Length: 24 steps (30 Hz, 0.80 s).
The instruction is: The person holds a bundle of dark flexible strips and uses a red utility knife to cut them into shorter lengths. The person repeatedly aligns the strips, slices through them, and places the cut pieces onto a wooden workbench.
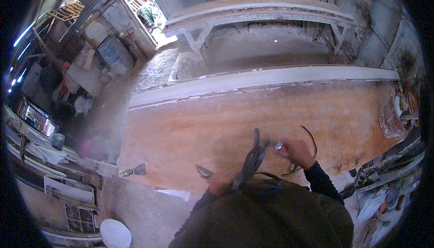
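Note:
A bundle of dark, flat straps [252, 161] rises from my left hand [221, 183], which is closed around its lower end near the front edge of the wooden tabletop [194, 130]. One loop of strap sticks out to the left of that hand. My right hand [298, 152] is closed on a small red and silver object [281, 147], just right of the bundle. Its exact kind is too small to make out. A thin dark strip [311, 136] curves up behind my right hand from the table.
A putty knife [134, 171] lies at the table's left front corner. A long white strip [262, 80] runs along its far edge. Beyond stands another long bench [257, 15]. A blue barrel [115, 54] is by the doorway, and a round white lid-like disc [115, 233] is low at left.

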Motion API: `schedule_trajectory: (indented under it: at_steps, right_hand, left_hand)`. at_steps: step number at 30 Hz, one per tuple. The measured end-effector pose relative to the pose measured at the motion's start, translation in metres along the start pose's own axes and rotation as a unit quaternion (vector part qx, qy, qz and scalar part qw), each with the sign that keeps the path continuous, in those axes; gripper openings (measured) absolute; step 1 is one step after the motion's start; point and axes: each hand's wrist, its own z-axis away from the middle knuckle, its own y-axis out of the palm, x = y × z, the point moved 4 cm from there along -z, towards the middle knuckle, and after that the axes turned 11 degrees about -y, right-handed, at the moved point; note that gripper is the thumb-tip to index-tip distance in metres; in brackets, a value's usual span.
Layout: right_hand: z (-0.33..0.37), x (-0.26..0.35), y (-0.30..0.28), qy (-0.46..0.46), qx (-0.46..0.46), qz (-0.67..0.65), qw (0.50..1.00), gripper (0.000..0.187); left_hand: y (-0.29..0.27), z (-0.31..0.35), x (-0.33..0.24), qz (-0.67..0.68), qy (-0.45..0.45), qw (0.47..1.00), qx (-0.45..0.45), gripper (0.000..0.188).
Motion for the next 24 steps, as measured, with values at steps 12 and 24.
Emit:
schedule_trajectory:
  at_steps: [12, 24]
  right_hand:
    - [-0.005, 0.032, -0.057, 0.020, -0.153, -0.118, 0.981, 0.031]
    - [-0.007, 0.102, -0.037, -0.182, -0.084, -0.151, 0.968, 0.034]
  left_hand:
    - [-0.044, 0.011, 0.049, 0.320, -0.191, 0.925, -0.075, 0.022]
    - [-0.045, -0.009, 0.028, 0.366, -0.226, 0.894, -0.125, 0.029]
